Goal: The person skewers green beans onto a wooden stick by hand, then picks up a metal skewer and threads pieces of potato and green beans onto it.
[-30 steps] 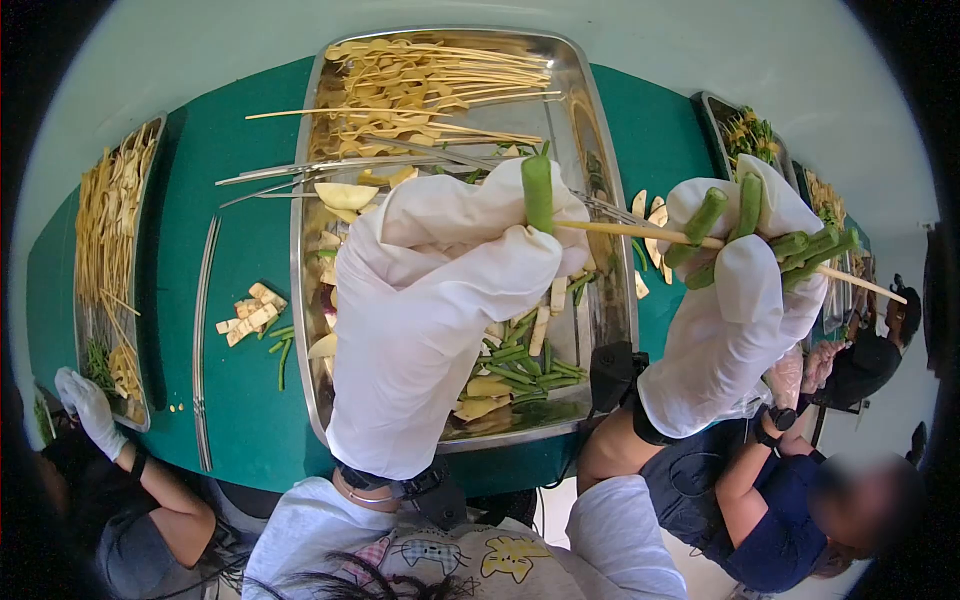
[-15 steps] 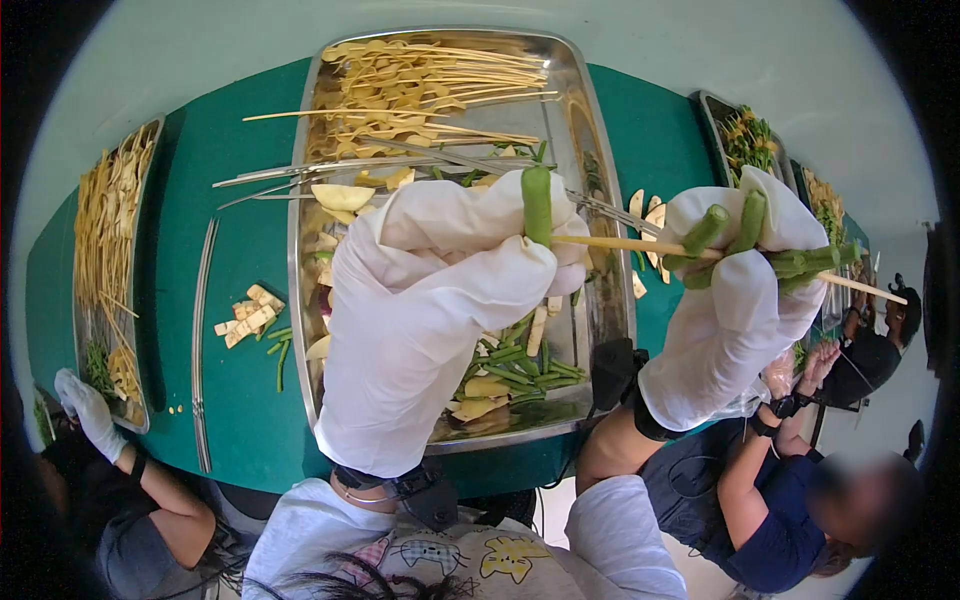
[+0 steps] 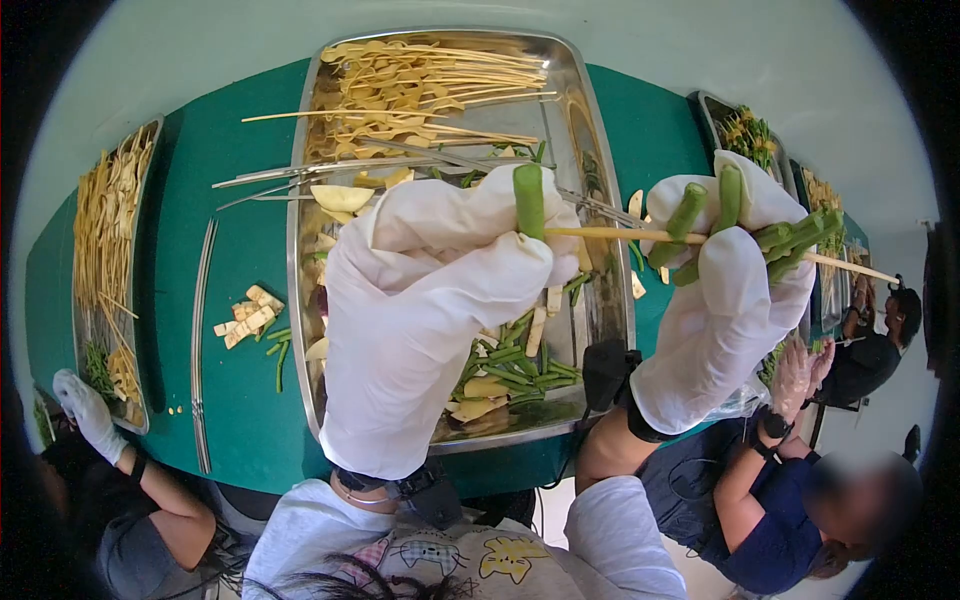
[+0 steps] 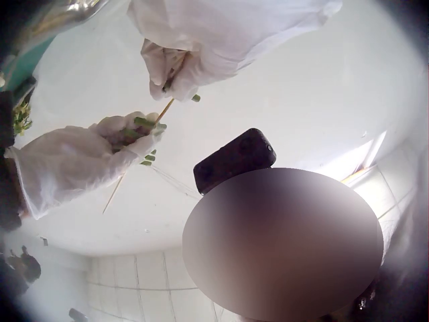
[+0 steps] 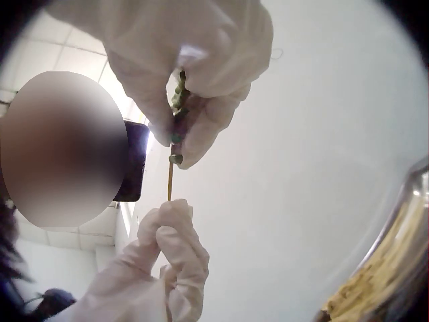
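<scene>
Both hands wear loose white gloves and are raised over a metal tray (image 3: 630, 330). My left hand (image 3: 440, 270) pinches a short green bean piece (image 3: 529, 200), which stands up from the fingertips. One end of a thin bamboo skewer (image 3: 590, 233) meets this bean at the fingers. Farther right, my right hand (image 3: 735, 290) grips the skewer between thumb and fingers, around several threaded green bean pieces (image 3: 685, 212). The skewer's other end sticks out past that hand. In the right wrist view, a bare stretch of skewer (image 5: 170, 181) spans the gap between the hands.
Skewered yellowish slices (image 3: 385, 85) fill the tray's far part, with cut beans (image 3: 520, 370) nearer. Metal skewers (image 3: 203, 350) lie on the green table (image 3: 250, 400), beside pale cut cubes (image 3: 250, 315). Side trays hold more skewers (image 3: 105, 230). Another person (image 3: 770, 500) sits at right.
My right hand has shifted slightly left and up with the skewer and its beans. The left hand has moved slightly left, still pinching the bean piece.
</scene>
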A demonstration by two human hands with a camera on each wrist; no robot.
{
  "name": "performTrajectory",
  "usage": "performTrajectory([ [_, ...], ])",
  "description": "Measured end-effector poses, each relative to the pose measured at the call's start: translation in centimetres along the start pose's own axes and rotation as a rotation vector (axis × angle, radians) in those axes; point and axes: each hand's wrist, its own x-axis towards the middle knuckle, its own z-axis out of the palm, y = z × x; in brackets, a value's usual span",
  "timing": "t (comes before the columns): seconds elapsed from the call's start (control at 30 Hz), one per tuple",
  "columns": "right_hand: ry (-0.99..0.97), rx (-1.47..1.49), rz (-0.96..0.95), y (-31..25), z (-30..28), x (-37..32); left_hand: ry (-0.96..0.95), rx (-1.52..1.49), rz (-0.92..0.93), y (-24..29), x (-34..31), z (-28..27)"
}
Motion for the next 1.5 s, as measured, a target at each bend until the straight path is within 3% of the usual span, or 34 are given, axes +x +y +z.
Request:
performTrajectory([
  [0.77,-0.172,0.214,0.256,-0.7,0.5,0.9,0.055,0.116,0.165,0.1,-0.4,0.3],
  [1.2,-0.191,0.150,-0.106,1.2,-0.5,1.0,0.009,0.104,0.012,0.8,-0.3,0.2],
  [1.3,-0.224,0.158,-0.088,0.9,-0.1,1.1,0.014,0.084,-0.011,0.9,-0.3,0.1],
  [1.4,-0.185,0.173,0.066,-0.1,0.4,0.8,0.068,0.079,0.088,0.3,-0.3,0.4],
  [1.5,-0.178,0.210,0.176,-0.4,0.4,0.8,-0.007,0.308,0.339,0.3,-0.3,-0.1],
])
